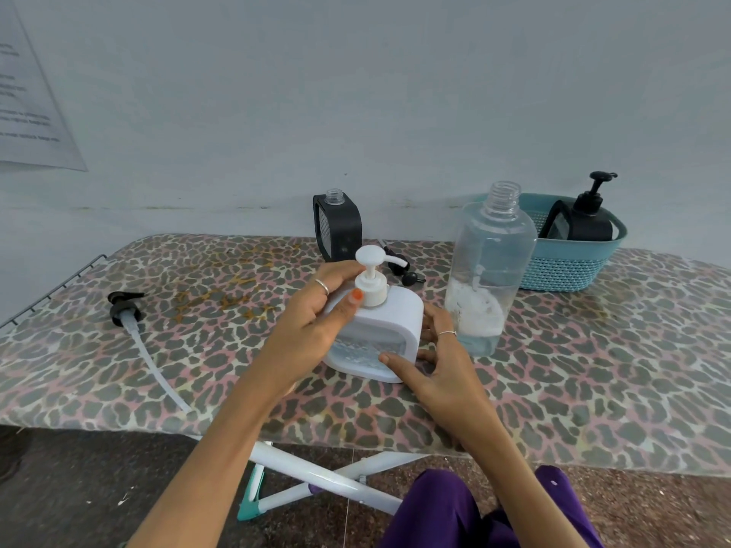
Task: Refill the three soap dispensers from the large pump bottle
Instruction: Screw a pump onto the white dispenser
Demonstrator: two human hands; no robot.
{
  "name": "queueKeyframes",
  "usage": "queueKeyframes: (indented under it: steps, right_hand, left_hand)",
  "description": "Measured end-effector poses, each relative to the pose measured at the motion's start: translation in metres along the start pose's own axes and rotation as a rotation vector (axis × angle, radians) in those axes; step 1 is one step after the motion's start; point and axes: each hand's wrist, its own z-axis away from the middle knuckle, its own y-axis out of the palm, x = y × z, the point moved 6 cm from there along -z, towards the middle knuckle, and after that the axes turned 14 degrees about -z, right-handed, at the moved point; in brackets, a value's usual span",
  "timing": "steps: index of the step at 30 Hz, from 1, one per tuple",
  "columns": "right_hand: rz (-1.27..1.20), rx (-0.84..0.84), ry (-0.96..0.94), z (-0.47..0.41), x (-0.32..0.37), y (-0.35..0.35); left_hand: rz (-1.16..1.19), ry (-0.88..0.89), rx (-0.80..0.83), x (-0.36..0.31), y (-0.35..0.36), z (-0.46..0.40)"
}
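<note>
A white square soap dispenser (389,320) stands in the middle of the leopard-print board (197,350), its white pump (370,276) seated on top. My left hand (316,314) grips the pump collar, thumb against it. My right hand (439,361) holds the dispenser's lower right corner. The large clear bottle (488,270) stands uncapped just to the right, with a little liquid and foam at the bottom. Its black pump with a long tube (130,314) lies at the left. An uncapped black dispenser (338,227) stands behind. Another black dispenser (589,219) with its pump on sits in the basket.
A teal basket (569,267) sits at the back right against the wall. A small black pump (403,268) lies behind the white dispenser. A wire rack (51,288) juts from the board's left end. White folding legs (316,474) and my purple-clad knees are below the front edge.
</note>
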Motion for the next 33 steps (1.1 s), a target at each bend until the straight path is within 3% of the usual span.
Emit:
queueKeyframes:
  steps: [4,9,12,18,24,29,33]
  right_hand:
    - [-0.002,0.002,-0.005,-0.0001,0.001,0.0004]
    - [0.008,-0.001,-0.003,-0.0002,0.0008,0.0002]
    - [0.005,-0.004,0.003,-0.0006,0.0004,0.0003]
    - [0.008,-0.001,-0.002,-0.0006,-0.0012,0.0001]
    - [0.002,-0.011,0.014,-0.0006,-0.0022,-0.0005]
    - [-0.001,-0.007,0.017,-0.0001,-0.0009,-0.0006]
    - [-0.006,-0.001,0.019,-0.0001,-0.0006,-0.0003]
  left_hand:
    - [0.048,-0.03,0.005,0.001,0.0013,0.0004]
    - [0.047,-0.14,-0.205,0.0036,0.0034,-0.0029]
    - [0.064,-0.148,-0.25,0.0058,0.0019,-0.0026]
    - [0.092,-0.132,-0.174,0.008,-0.001,-0.0023]
    - [-0.036,-0.07,-0.073,0.0012,-0.0008,-0.0013]
    - [0.055,-0.093,-0.023,0.0023,-0.0001,0.0022]
    - [-0.015,-0.164,-0.159,0.0008,0.0006,-0.0021]
